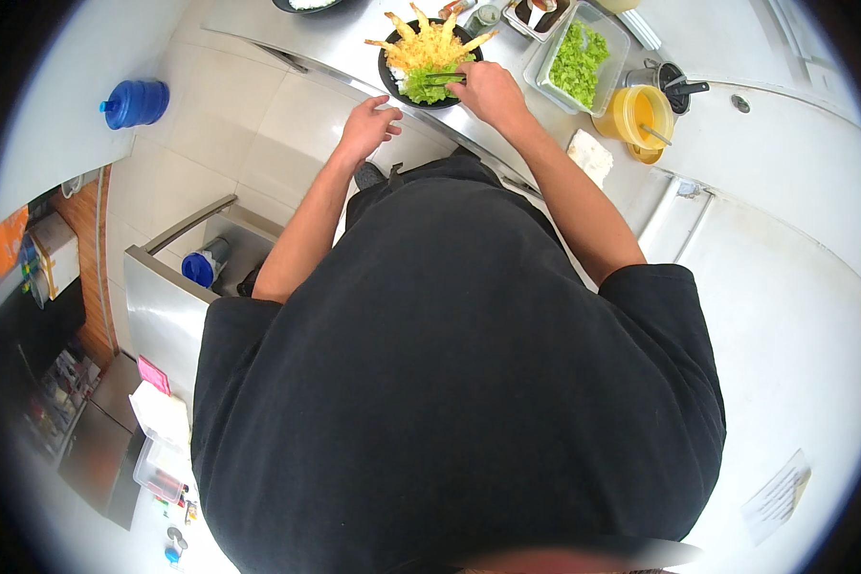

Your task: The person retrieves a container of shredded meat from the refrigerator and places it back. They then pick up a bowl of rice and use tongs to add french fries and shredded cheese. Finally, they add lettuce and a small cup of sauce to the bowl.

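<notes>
A black bowl (385,77) stands by the near edge of the steel counter. It holds white rice, orange-yellow crumbs (429,46), several fried battered prawns (404,27) fanned out at the far side, and green lettuce (423,86) at the near side. My right hand (488,94) reaches over the bowl's right rim, closed around a thin, dark, two-pronged utensil (444,76). Its tips lie on the lettuce; chopsticks or tongs, I cannot tell. Left of and nearer than the bowl, my left hand (369,128) hovers off the counter's edge, fingers apart and holding nothing.
Right of the bowl are a clear tub of chopped lettuce (580,63), a sauce container (538,16), a yellow tub (631,117) with a utensil, a dark pot (676,88) and a white cloth (591,158). Another black bowl (306,5) shows far left. An open steel drawer (177,232) juts out at left.
</notes>
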`<state>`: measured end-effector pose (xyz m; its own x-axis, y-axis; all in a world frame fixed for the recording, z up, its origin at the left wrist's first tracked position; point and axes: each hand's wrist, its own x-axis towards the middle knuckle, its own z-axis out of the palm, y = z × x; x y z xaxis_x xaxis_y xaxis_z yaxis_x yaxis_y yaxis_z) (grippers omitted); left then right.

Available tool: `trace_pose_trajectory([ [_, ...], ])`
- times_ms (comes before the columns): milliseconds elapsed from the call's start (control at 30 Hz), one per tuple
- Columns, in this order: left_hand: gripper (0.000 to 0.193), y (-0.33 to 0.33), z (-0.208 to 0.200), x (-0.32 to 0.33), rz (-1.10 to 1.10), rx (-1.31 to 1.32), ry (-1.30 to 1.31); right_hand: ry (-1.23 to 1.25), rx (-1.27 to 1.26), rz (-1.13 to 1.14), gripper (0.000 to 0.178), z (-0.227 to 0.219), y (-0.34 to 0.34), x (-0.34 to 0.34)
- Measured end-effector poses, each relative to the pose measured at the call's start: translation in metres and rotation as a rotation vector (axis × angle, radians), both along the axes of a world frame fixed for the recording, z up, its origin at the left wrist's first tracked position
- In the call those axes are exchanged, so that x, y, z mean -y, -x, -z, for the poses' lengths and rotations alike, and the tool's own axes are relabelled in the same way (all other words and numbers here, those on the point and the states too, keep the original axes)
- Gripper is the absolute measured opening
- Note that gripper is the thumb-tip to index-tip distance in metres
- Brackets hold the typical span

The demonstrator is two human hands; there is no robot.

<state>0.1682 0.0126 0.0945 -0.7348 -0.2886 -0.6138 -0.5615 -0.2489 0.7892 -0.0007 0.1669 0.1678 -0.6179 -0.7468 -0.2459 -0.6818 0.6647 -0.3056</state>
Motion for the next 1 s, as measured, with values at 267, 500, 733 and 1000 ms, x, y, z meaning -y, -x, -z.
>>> trace_pose_trajectory([
  [267,0.058,-0.006,0.004,-0.001,-0.020,-0.006,-0.025,0.199,-0.007,-0.004,0.033,-0.005,0.003,-0.020],
  [500,0.056,-0.001,0.005,-0.004,-0.009,-0.026,-0.036,0.256,-0.016,0.119,0.035,-0.033,0.015,-0.053],
  [733,0.057,0.006,0.004,-0.006,0.023,-0.020,-0.014,0.223,-0.170,0.134,0.036,-0.022,0.022,-0.063],
  [1000,0.052,0.000,0.005,-0.005,0.067,0.022,-0.014,0.151,-0.221,0.075,0.037,-0.050,0.030,-0.060],
])
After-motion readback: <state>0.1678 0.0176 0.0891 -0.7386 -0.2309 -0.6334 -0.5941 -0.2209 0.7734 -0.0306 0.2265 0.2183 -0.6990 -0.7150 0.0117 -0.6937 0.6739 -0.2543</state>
